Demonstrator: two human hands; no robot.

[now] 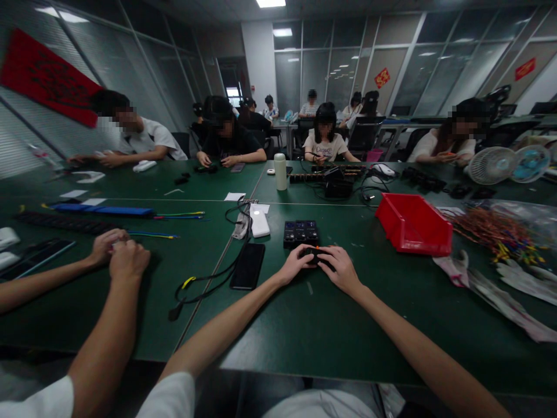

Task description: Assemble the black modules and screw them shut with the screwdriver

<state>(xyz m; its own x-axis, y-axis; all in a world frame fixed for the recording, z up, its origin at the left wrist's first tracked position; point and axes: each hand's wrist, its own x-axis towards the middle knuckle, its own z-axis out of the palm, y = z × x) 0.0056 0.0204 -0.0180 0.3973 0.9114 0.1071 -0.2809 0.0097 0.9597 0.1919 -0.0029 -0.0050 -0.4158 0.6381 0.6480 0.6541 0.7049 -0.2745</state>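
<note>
Both of my hands meet over the green table (270, 313), just in front of me. My left hand (295, 264) grips the left side of a small black plastic part (314, 253) with a bit of orange on its far edge. On the part's right side, my right hand (343, 270) has its fingers closed around it. My fingers cover much of the part, so its exact kind cannot be made out. Right behind it sits a group of similar black modules (301, 231), set side by side in a block.
A red bin (413, 226) stands to the right, near copper-coloured wires (491, 226) and gloves (491, 296). To the left lie a black phone (248, 266), a cable (209, 277) and a white power bank (260, 222). A co-worker's hands (117, 252) work farther left. A pale green bottle (281, 173) stands beyond.
</note>
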